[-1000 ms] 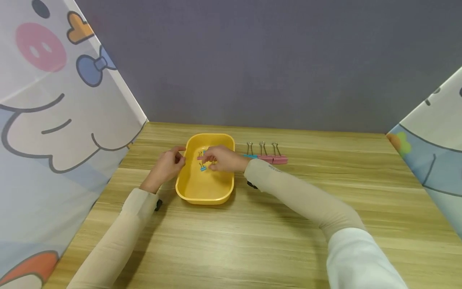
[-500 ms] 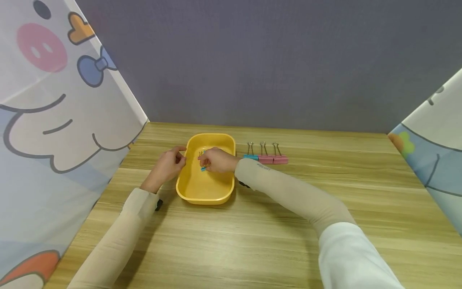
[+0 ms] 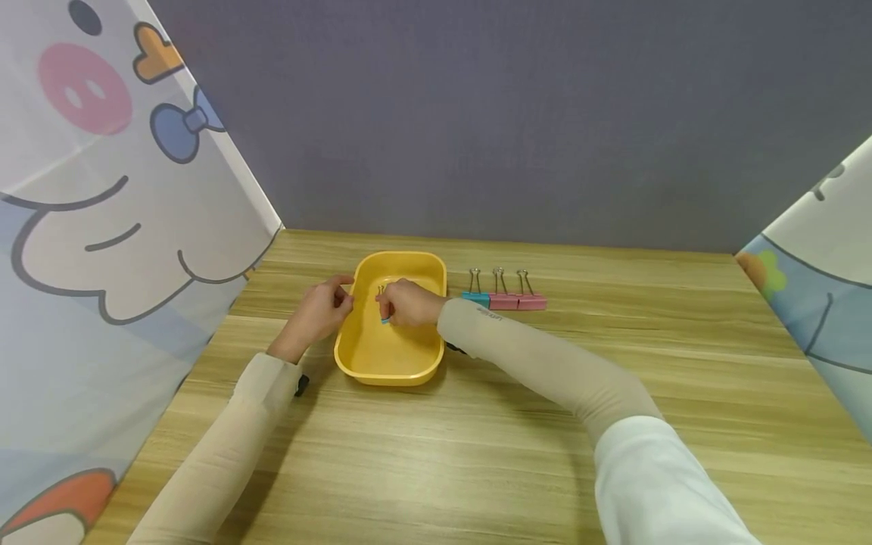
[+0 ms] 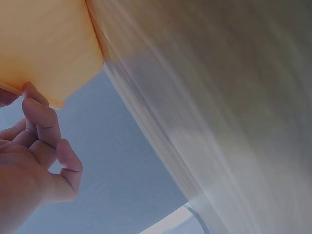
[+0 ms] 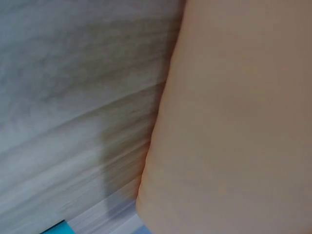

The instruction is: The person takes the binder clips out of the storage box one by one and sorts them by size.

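Observation:
A yellow plastic tray (image 3: 391,352) stands on the wooden table. My left hand (image 3: 315,312) holds its left rim; in the left wrist view the fingertips pinch the tray's edge (image 4: 53,44). My right hand (image 3: 413,304) reaches inside over the right side, fingertips low, pinching a small blue binder clip (image 3: 385,321) that is mostly hidden. Wire handles of another small binder clip (image 3: 380,291) show just behind the fingers. Right of the tray, a large blue binder clip (image 3: 475,300) and two large pink binder clips (image 3: 518,302) lie in a row, handles pointing away.
A grey wall (image 3: 504,136) rises at the table's back edge. Cartoon-printed cloth (image 3: 157,227) hangs at the left, with more at the right. The right wrist view holds mostly wood grain and a broad tan surface; a corner of blue (image 5: 61,228) peeks in at bottom left.
My right hand has moved slightly left and down in the tray, and its spread fingers have closed at the small blue binder clip. The left hand keeps its hold on the rim.

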### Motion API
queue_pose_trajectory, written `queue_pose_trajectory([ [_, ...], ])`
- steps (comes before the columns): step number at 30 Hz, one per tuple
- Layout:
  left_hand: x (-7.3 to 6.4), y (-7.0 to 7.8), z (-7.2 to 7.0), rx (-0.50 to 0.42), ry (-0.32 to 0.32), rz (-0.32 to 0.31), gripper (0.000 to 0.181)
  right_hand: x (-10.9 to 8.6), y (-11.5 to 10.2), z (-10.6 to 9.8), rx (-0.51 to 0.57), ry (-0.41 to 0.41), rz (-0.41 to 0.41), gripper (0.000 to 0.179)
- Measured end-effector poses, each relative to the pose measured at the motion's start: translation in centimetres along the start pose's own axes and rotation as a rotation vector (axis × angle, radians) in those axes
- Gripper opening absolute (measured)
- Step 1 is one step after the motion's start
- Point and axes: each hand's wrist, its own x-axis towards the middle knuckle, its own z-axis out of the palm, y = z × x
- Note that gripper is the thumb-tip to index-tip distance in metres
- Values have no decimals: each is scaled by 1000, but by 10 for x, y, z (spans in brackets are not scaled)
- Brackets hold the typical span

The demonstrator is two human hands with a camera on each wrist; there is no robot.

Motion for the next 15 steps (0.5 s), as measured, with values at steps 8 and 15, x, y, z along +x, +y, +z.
queue_pose_trajectory([
  [8,0,-1,0,-1,1,3,38,0,-2,2,-19,3,-9,8],
  [15,0,-1,0,3,4,0,37,0,-3,2,-44,-6,-3,6],
])
